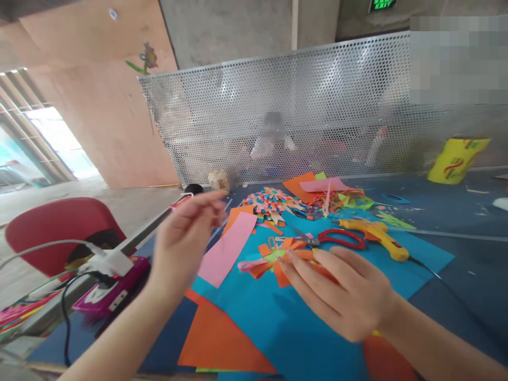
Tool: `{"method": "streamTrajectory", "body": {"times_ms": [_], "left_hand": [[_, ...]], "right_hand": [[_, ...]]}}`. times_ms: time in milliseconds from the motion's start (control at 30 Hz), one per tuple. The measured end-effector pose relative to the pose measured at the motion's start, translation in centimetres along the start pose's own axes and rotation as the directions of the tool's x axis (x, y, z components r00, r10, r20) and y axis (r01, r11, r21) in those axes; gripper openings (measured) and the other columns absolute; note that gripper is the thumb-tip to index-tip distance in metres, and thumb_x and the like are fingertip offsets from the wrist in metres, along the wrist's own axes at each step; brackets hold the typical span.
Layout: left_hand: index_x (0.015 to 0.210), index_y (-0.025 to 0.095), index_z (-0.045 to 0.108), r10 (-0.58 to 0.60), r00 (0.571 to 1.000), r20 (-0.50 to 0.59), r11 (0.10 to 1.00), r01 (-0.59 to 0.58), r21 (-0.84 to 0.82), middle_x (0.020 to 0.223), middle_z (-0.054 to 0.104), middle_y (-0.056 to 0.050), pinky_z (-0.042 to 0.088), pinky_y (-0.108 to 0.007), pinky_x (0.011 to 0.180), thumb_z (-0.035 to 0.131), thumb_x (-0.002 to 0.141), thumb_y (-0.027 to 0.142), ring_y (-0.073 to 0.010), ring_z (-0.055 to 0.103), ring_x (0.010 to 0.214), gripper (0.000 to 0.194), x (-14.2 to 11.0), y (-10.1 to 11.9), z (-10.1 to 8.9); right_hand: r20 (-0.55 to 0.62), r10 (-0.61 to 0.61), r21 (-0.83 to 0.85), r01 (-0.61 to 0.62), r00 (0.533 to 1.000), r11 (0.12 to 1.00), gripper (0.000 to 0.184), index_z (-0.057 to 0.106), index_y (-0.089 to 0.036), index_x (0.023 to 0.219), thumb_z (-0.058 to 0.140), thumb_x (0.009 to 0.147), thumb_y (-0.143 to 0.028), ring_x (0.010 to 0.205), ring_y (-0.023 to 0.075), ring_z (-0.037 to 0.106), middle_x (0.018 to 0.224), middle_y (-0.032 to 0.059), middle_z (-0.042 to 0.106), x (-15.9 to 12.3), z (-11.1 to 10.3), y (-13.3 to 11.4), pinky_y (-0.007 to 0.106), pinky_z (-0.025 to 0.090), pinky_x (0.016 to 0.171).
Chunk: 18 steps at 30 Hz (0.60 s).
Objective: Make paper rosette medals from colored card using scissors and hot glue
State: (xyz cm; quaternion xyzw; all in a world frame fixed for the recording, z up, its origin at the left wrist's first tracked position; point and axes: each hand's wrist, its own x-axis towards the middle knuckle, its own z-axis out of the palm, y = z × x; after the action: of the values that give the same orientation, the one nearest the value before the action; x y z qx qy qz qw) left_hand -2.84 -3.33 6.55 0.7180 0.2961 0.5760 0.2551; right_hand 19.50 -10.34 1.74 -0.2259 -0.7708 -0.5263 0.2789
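An orange paper flower (pixel 277 256) with a green centre and looped strips, one of them pink, is held over the blue paper sheet (pixel 254 312). My right hand (pixel 343 291) grips its right side, fingers closed on the strips. To the left, my left hand (pixel 184 233) is raised above the pink paper strip (pixel 230 248), fingertips drawn together; whether anything small is between them I cannot make out. Red-handled scissors (pixel 341 238) lie just beyond the right hand. Beside them rests a yellow glue gun (pixel 377 235) with a black cord.
Finished multicoloured paper flowers (pixel 270 201) and shredded paper strips (pixel 349 200) lie farther back. Orange sheets (pixel 222 336) lie at the front. A purple power strip (pixel 107 293) with plugs sits left. A yellow container (pixel 458 161) stands right, before a perforated metal screen (pixel 278 106).
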Motion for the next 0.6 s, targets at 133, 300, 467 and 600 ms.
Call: {"method": "streamTrajectory", "body": {"times_ms": [133, 300, 467, 600], "left_hand": [[0.088, 0.019, 0.064, 0.081, 0.968, 0.236, 0.994, -0.097, 0.057, 0.079, 0.065, -0.002, 0.049, -0.023, 0.068, 0.050, 0.079, 0.015, -0.0117, 0.060, 0.074, 0.017, 0.0, -0.6, 2.6], [0.086, 0.020, 0.066, 0.145, 0.841, 0.520, 0.987, -0.163, -0.011, 0.077, 0.068, -0.003, 0.050, -0.025, 0.069, 0.055, 0.076, 0.012, -0.0131, 0.061, 0.073, 0.017, -0.4, -2.4, 2.0], [0.087, 0.021, 0.066, 0.091, 0.751, 0.654, 0.990, -0.138, 0.021, 0.080, 0.069, -0.003, 0.049, -0.028, 0.074, 0.059, 0.073, 0.013, -0.0153, 0.060, 0.082, 0.017, -0.3, -3.5, 1.3], [0.097, 0.026, 0.063, 0.092, 0.730, 0.677, 0.973, -0.211, 0.096, 0.082, 0.069, 0.000, 0.045, -0.031, 0.081, 0.059, 0.074, 0.017, -0.0161, 0.058, 0.088, 0.026, -0.5, -3.3, 1.3]], "right_hand": [[0.016, -0.056, 0.004, 0.056, 0.998, 0.998, 0.024, 0.064, -0.016, 0.097, 0.048, 0.081, -0.023, 0.078, 0.0185, 0.055, 0.096, 0.0056, 0.065, -0.2, -0.1, 0.1, 0.034, 0.045, 0.060], [0.044, -0.069, 0.000, 0.069, 0.997, 0.998, 0.024, 0.065, -0.016, 0.096, 0.046, 0.082, -0.021, 0.079, 0.0182, 0.055, 0.095, 0.0053, 0.066, -0.5, 0.4, 0.5, 0.032, 0.043, 0.060], [0.103, -0.079, 0.036, 0.076, 0.992, 0.996, 0.024, 0.064, -0.016, 0.097, 0.047, 0.082, -0.022, 0.078, 0.0182, 0.055, 0.098, 0.0044, 0.065, -0.5, 0.5, 0.5, 0.033, 0.043, 0.059], [0.147, -0.064, 0.049, 0.058, 0.987, 0.997, 0.025, 0.063, -0.016, 0.098, 0.045, 0.083, -0.022, 0.078, 0.0176, 0.054, 0.099, 0.0053, 0.065, -0.5, 0.4, 0.4, 0.033, 0.042, 0.059]]}}
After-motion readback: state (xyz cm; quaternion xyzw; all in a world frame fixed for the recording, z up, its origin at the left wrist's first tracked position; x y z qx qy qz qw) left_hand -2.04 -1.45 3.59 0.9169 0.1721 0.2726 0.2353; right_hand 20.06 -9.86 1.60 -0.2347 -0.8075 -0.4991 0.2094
